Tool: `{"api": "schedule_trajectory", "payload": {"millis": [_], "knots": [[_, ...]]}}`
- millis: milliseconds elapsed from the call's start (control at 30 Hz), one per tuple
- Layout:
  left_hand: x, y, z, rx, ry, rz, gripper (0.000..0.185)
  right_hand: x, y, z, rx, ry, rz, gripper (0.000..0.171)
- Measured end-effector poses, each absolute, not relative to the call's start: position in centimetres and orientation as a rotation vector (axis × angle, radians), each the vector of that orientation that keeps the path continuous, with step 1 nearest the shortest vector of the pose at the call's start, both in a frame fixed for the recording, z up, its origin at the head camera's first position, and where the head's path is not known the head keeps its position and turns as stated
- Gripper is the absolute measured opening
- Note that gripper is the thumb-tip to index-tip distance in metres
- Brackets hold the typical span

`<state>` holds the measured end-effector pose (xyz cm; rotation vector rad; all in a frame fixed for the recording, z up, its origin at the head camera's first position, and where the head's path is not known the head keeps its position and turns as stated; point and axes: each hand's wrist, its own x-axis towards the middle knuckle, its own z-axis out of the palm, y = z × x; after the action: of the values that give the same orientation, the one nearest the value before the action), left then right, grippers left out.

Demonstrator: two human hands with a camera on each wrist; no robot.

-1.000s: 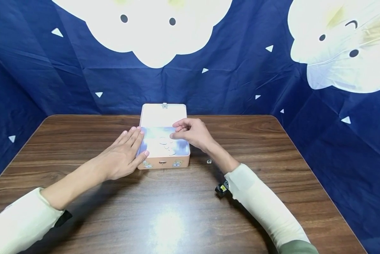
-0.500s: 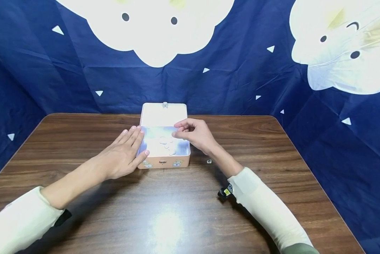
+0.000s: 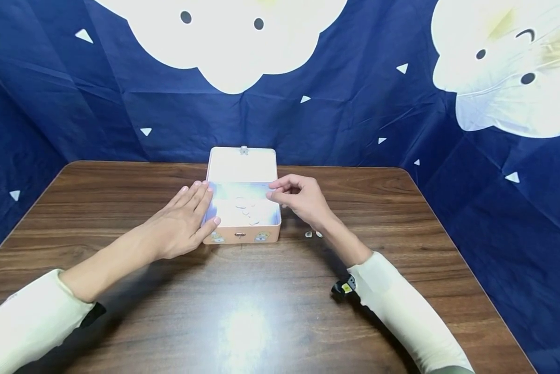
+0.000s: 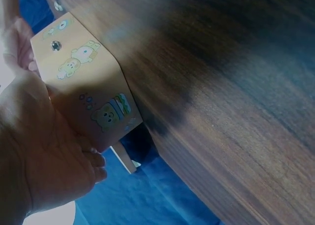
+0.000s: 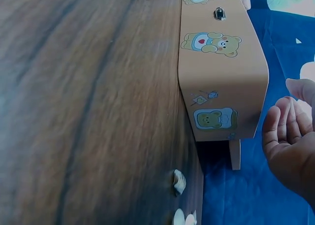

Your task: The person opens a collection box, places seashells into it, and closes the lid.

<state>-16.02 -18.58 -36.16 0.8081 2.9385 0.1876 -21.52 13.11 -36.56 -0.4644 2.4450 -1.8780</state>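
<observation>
An orange tin box [image 3: 224, 235] with bear pictures stands with its lid [image 3: 242, 164] raised. Several pale flat pieces [image 3: 241, 204] lie inside, washed out by glare. My left hand [image 3: 177, 226] rests along the box's left side, fingers straight and thumb at the front corner. At the right rear rim is my right hand [image 3: 308, 200], fingers bent, with thumb and index tips close together; I cannot tell whether something small is between them. In the right wrist view those bent fingers [image 5: 290, 126] are beside the box, and its metal clasp [image 5: 220, 14] shows.
Small seashells [image 3: 308, 235] lie on the wooden table [image 3: 280, 301] to the right of the box, partly below my right wrist. Behind the table hangs a dark blue cloth [image 3: 168, 119] with white clouds and triangles.
My right hand has drawn back to the right, from over the box to its right edge, uncovering another shell on the table. My left hand has stayed on the box.
</observation>
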Motion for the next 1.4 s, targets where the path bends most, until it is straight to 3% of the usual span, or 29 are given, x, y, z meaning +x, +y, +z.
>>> {"api": "schedule_trajectory", "payload": {"millis": [567, 1400], "knots": [[-16.0, -18.7, -36.2, 0.819, 2.942, 0.212, 0.084, -20.6, 15.6, -36.8, -0.432, 2.476, -1.831, 0.019], [-16.1, -18.9, -36.4, 0.808, 2.934, 0.225, 0.083, -19.9, 18.7, -37.4, -0.372, 2.527, -1.791, 0.029]]}}
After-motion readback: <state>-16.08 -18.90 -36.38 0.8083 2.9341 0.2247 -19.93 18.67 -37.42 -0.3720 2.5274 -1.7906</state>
